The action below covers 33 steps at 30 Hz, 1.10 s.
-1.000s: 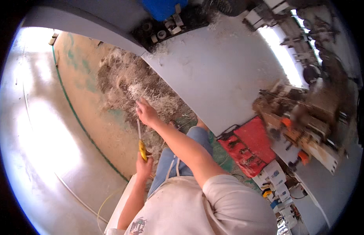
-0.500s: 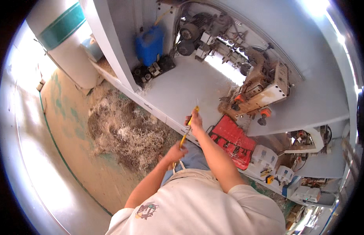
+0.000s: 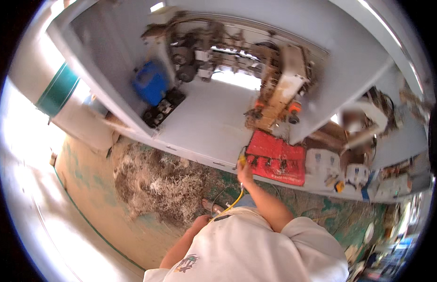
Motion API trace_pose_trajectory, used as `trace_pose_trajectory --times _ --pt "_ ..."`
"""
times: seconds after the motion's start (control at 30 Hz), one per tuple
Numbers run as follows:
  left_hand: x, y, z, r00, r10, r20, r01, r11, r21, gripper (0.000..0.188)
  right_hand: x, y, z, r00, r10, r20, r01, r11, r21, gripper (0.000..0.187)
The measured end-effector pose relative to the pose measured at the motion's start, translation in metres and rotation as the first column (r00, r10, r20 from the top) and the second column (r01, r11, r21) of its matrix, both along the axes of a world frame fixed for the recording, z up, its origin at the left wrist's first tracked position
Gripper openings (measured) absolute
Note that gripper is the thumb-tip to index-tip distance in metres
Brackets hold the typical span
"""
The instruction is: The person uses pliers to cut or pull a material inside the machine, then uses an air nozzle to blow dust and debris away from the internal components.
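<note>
We've got right hand point(image 3: 245, 173) grip wrapped round yellow tool point(image 3: 242, 160), near red pouch's point(image 3: 276, 158) left side, by the bench's point(image 3: 211, 120) near edge. Yellow hose point(image 3: 236, 201) runs near-left toward left hand point(image 3: 199, 223); its grip we can't tell.

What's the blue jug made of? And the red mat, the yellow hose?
The blue jug seems smooth plastic, evenly coloured and moulded-looking. The red mat lies flat, fairly dull, so perhaps cloth or vinyl. The yellow hose looks smooth and bends in a curve, so probably flexible plastic or rubber.
</note>
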State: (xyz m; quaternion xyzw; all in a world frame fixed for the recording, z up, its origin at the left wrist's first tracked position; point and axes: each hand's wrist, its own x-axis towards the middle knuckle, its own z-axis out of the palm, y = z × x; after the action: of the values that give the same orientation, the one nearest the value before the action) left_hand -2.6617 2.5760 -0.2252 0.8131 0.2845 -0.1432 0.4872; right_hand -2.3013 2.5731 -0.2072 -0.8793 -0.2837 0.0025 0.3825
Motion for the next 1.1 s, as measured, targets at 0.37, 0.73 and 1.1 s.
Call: trace_pose_trajectory --times 0.37,0.73,1.1 --pt "0.198 -0.083 0.127 0.902 -0.372 -0.219 0.32 0.917 -0.239 0.052 0.124 -0.236 0.081 0.811 -0.154 -0.564 0.313 0.93 0.195 0.047" --pt "0.296 -0.257 0.172 0.796 -0.604 -0.048 0.6 0.797 -0.071 0.052 0.192 -0.399 0.071 0.781 -0.229 -0.581 0.55 0.691 0.469 0.039" --pt "0.366 -0.296 0.21 0.801 -0.514 0.306 0.58 0.793 -0.188 0.04 0.19 -0.443 0.158 0.525 0.091 -0.846 0.684 0.547 0.483 0.027"
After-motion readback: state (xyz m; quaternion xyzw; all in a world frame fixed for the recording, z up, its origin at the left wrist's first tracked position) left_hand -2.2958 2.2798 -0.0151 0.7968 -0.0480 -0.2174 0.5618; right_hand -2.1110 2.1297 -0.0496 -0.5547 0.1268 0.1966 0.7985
